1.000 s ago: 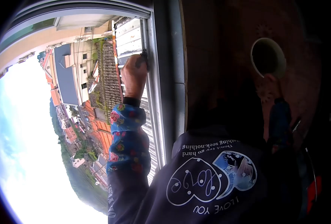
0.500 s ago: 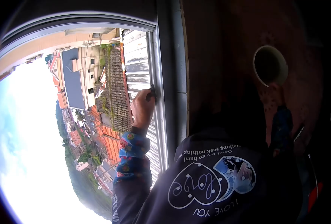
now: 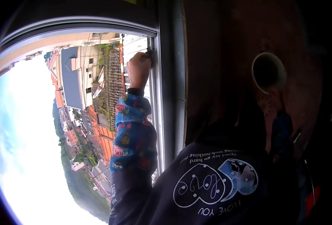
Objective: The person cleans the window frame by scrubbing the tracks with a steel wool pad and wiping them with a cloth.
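My left hand (image 3: 139, 67) is closed round a small dark item (image 3: 150, 52), held against the metal window frame (image 3: 157, 75). Most of that item is hidden by the fingers, and its kind is unclear. On the dim right side, my right hand (image 3: 275, 95) grips the near rim of a round container (image 3: 284, 71) with a pale edge. The container's inside is dark, and its contents cannot be made out. Blue floral sleeve covers (image 3: 134, 123) are on both forearms.
Beyond the window lie a ribbed pale metal surface (image 3: 134, 44), tiled roofs (image 3: 113, 75), houses and sky. A tiled ledge (image 3: 179, 93) runs beside the frame. Under the container is a reddish patterned surface (image 3: 304, 101). Something red (image 3: 311, 202) shows at the lower right.
My left hand slid down along the window frame, then back up it with the dark item. My right hand stays at the container's rim, and both sit slightly lower in view.
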The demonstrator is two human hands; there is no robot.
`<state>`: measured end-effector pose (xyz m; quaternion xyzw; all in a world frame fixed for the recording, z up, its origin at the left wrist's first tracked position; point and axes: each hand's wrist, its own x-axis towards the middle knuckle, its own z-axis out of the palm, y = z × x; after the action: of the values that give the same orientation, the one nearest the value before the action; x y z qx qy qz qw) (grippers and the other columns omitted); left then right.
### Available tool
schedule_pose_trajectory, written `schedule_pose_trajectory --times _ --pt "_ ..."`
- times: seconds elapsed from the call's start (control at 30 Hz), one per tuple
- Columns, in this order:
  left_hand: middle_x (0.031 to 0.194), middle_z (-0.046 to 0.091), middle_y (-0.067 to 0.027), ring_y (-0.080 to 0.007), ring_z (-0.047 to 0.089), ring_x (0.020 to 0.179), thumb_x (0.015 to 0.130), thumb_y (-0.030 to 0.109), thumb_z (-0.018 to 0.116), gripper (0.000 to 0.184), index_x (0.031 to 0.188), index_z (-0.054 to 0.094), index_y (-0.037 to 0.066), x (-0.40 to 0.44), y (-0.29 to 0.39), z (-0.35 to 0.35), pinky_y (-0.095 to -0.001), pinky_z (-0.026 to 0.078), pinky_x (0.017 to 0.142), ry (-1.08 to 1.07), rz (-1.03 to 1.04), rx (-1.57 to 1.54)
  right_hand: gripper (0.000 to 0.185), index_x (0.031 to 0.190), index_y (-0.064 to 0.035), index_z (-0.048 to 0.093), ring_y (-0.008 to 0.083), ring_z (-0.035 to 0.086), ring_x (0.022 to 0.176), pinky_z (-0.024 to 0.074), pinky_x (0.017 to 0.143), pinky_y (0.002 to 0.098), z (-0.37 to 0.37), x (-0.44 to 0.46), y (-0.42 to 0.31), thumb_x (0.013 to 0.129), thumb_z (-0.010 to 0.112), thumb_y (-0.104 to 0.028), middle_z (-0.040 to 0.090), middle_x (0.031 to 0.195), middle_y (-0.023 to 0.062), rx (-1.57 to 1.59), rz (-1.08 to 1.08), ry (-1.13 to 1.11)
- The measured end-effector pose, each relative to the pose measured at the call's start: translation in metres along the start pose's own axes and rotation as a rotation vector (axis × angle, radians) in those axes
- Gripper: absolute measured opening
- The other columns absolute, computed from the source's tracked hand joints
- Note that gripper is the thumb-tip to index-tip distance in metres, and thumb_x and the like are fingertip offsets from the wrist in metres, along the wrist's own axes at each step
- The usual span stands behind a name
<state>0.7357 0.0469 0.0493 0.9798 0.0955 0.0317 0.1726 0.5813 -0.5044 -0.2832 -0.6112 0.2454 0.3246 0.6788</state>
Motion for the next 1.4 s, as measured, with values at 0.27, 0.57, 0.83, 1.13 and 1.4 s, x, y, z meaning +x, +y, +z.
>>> schedule_pose_trajectory --times 0.27,0.57,0.83,1.13,1.4 --pt "0.073 0.068 -0.0124 -0.0273 0.067 0.069 0.074 0.015 0.063 0.016 0.086 0.070 0.007 -0.022 -0.001 0.000 -0.0367 0.051 0.064 0.029 0.003 0.149 0.019 0.106 -0.0047 0.063 0.0155 0.054 0.088 0.0457 0.083 0.0267 -0.028 0.014 0.010 0.097 0.054 -0.018 0.060 0.100 0.0017 -0.045 -0.025 -0.032" --pt "0.078 0.070 -0.0135 -0.0290 0.068 0.073 0.074 0.017 0.066 0.019 0.086 0.070 0.004 0.046 0.006 0.032 -0.0374 0.052 0.068 0.100 -0.065 -0.038 0.018 0.107 -0.0047 0.063 0.0157 0.053 0.093 0.0447 0.086 0.0283 0.005 -0.014 -0.054 0.097 0.054 -0.017 0.059 0.102 0.0015 -0.225 -0.112 0.034" --pt "0.085 0.071 -0.0103 -0.0255 0.069 0.076 0.074 0.015 0.064 0.018 0.089 0.072 0.007 0.017 0.013 0.012 -0.0351 0.052 0.070 -0.035 -0.114 0.140 0.024 0.110 -0.0026 0.062 0.0181 0.055 0.095 0.0466 0.086 0.0297 -0.067 0.050 0.109 0.098 0.052 -0.021 0.060 0.108 0.0055 0.595 -0.036 0.171" --pt "0.076 0.070 -0.0125 -0.0292 0.068 0.072 0.075 0.017 0.064 0.019 0.089 0.072 0.008 0.048 0.016 0.031 -0.0383 0.052 0.066 0.048 -0.085 0.100 0.026 0.113 -0.0013 0.061 0.0166 0.055 0.095 0.0477 0.082 0.0288 -0.017 -0.008 -0.008 0.097 0.053 -0.020 0.060 0.108 0.0060 -0.334 -0.123 0.090" --pt "0.082 0.069 -0.0149 -0.0331 0.067 0.078 0.073 0.019 0.063 0.019 0.088 0.070 0.008 0.000 0.005 0.010 -0.0393 0.051 0.070 -0.100 -0.147 0.130 0.017 0.092 -0.0015 0.061 0.0122 0.053 0.083 0.0453 0.075 0.0277 -0.044 0.004 -0.006 0.096 0.052 -0.015 0.057 0.087 0.0018 -0.237 -0.016 0.157"
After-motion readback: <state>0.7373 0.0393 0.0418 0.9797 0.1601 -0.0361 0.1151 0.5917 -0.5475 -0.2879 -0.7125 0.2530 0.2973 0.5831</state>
